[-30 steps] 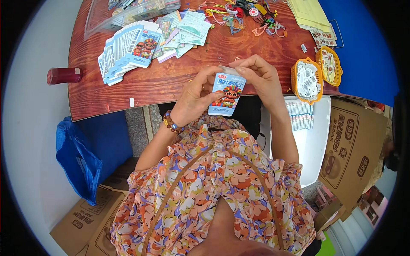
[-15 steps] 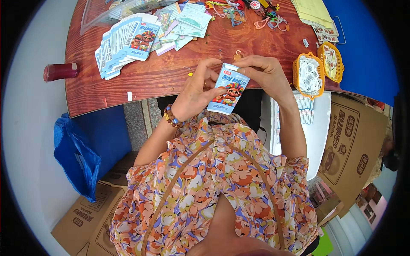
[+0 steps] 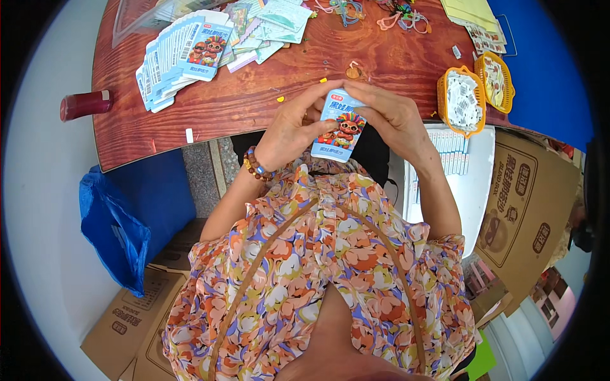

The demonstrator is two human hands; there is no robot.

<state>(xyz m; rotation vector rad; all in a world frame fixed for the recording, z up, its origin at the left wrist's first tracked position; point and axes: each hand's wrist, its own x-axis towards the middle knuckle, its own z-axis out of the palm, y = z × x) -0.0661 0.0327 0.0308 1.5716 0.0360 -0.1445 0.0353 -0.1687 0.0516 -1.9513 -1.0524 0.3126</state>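
Note:
Between my two hands is a small light-blue cardboard box [image 3: 338, 136] with a cartoon figure in rainbow hair on its front. My left hand [image 3: 293, 127] grips its left side, thumb across the front and fingers behind. At its upper right corner, my right hand [image 3: 395, 119] holds the top edge with thumb and fingers. The box's top flap is mostly covered by my fingers. Beyond my left hand, a fanned stack of the same flat blue boxes [image 3: 171, 63] lies on the red-brown wooden table [image 3: 241, 101], beside a heap of pastel cards [image 3: 279, 22].
Two orange baskets stand at the table's right: one with white packets [image 3: 462, 100], one with yellowish packets [image 3: 494, 82]. Below them a white tray [image 3: 478, 190] holds rows of boxes. Keyrings [image 3: 406, 19] lie far back. A dark red jar [image 3: 87, 105] sits at the left edge; cartons [image 3: 534, 209] stand right.
My right hand has moved down and closer round the box's upper right corner. The box's raised top edge has gone from sight behind my fingers. My left hand keeps its grip.

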